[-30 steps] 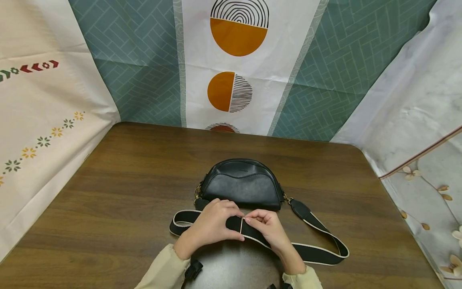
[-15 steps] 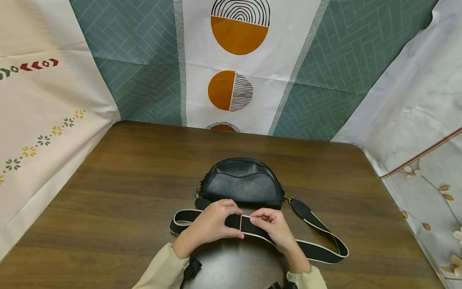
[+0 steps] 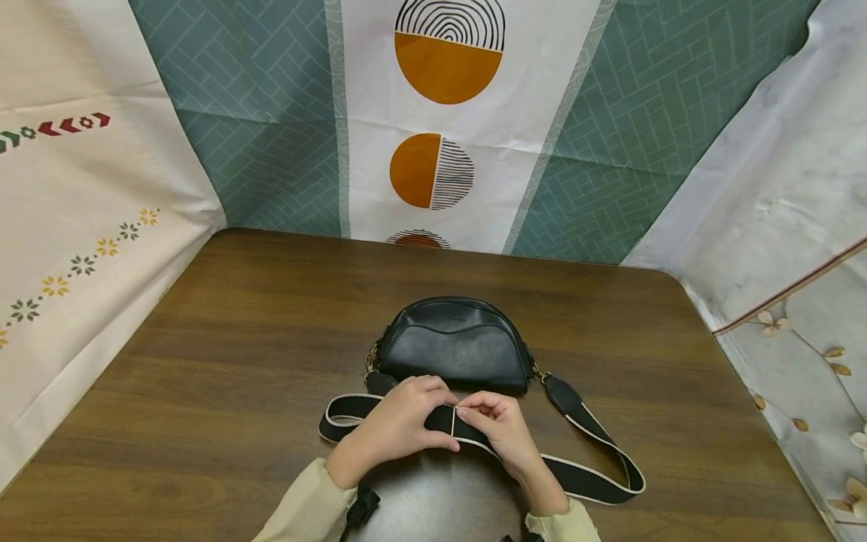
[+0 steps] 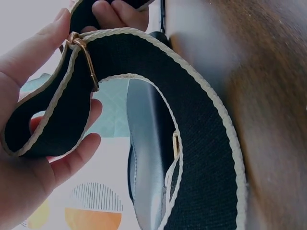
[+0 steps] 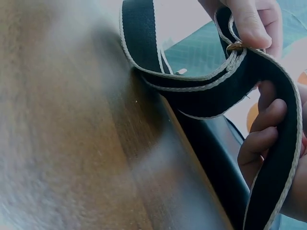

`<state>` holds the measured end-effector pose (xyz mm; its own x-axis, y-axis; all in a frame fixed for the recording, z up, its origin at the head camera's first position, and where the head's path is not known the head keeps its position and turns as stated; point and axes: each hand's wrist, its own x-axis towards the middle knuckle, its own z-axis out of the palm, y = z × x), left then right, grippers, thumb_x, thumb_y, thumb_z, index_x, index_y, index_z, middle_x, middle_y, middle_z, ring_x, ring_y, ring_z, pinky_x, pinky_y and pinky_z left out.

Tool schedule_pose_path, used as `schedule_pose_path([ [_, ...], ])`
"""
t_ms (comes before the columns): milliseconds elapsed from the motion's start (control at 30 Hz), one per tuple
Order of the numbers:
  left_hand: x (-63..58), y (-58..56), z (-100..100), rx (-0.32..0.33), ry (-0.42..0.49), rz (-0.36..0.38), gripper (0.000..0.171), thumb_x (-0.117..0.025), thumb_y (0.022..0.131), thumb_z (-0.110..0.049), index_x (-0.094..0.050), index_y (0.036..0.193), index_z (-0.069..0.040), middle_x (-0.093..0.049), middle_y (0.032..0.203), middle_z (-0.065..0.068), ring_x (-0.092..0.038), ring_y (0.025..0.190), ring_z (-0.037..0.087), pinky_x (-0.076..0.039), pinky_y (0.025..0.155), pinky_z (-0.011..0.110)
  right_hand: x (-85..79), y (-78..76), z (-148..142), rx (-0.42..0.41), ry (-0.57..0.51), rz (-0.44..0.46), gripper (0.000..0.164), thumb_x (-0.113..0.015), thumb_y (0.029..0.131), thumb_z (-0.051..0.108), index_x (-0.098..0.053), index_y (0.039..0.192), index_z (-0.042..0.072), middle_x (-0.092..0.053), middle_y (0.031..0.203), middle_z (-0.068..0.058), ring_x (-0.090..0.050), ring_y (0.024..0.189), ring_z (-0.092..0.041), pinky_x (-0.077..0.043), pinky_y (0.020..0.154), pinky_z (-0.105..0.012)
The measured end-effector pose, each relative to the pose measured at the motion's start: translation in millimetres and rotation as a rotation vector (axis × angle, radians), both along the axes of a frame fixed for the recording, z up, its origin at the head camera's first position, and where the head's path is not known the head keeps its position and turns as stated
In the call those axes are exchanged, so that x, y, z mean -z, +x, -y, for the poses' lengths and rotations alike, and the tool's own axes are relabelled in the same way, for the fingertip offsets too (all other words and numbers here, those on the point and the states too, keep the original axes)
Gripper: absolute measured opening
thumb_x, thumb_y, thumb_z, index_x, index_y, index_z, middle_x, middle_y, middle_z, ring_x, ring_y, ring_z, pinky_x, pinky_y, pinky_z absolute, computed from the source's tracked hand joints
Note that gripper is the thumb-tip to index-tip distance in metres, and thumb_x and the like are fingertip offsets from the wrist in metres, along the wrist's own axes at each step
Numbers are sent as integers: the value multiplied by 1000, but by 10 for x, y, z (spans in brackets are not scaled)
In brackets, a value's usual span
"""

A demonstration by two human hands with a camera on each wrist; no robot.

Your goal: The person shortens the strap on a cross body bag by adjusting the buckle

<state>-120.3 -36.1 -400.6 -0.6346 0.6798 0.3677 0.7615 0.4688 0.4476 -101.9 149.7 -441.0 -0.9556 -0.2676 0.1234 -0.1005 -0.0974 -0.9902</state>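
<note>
A black shoulder bag with a half-round top stands on the table behind both hands. Its wide black strap, edged in cream, lies in front, looping out to either side. My left hand holds the strap beside a thin gold slider buckle, thumb at the near edge and fingers at the far edge. Just right of the buckle, my right hand pinches the strap between thumb and fingers. The left wrist view shows a folded strap loop in the left palm, next to the buckle.
The brown wooden table extends on all sides of the bag. Patterned cloths hang behind it and at both sides. Gold clasps join the strap to the bag's ends.
My right hand slid a little right along the strap, then came back left to the buckle. The strap's right loop has shifted slightly left. The left hand and bag stay nearly still.
</note>
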Motion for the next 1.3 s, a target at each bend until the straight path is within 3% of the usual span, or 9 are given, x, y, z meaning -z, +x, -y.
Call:
schedule_pose_path([
  [133, 13, 0, 12, 2, 24, -14, 43, -78, 64, -38, -66, 93, -8, -57, 88, -3, -54, 84, 12, -42, 79, 27, -11, 3, 0, -1, 10, 12, 23, -57, 84, 1, -52, 87, -21, -62, 77, 2, -56, 70, -8, -45, 61, -19],
  [300, 10, -3, 26, 9, 61, -26, 43, -78, 64, -37, -66, 93, -8, -58, 88, -3, -54, 83, 12, -42, 77, 26, -17, -14, -71, -59, 35, 23, 24, -54, 87, 2, -52, 90, -22, -63, 80, 1, -58, 74, -9, -46, 64, -21],
  [533, 7, -4, 37, -13, 11, -53, 44, -77, 63, -42, -66, 91, -10, -58, 87, -4, -54, 82, 12, -42, 77, 27, -28, -21, -151, -126, 82, 16, 22, -53, 87, 1, -54, 91, -20, -64, 81, -3, -57, 71, -9, -46, 62, -20],
  [700, 9, -5, 44, -38, -32, -86, 45, -76, 61, -46, -67, 89, -12, -59, 86, -6, -54, 81, 11, -40, 75, 27, -16, -17, -110, -109, 67, 0, 19, -54, 86, -1, -54, 89, -20, -64, 80, -2, -57, 70, -8, -46, 61, -20],
  [1033, 17, -7, 23, -42, -32, -141, 46, -77, 57, -47, -68, 87, -13, -58, 83, -6, -53, 81, 11, -38, 72, 27, 19, 6, 43, -13, 82, 23, 21, -57, 85, 2, -56, 88, -18, -62, 79, 3, -56, 75, -8, -45, 67, -21],
  [1300, 9, -4, 38, -43, -23, -130, 45, -76, 59, -48, -68, 88, -14, -58, 84, -7, -54, 79, 10, -39, 72, 26, -11, 0, -3, -40, 102, 42, 25, -54, 88, 5, -56, 90, -19, -63, 82, 1, -57, 77, -10, -46, 68, -22],
])
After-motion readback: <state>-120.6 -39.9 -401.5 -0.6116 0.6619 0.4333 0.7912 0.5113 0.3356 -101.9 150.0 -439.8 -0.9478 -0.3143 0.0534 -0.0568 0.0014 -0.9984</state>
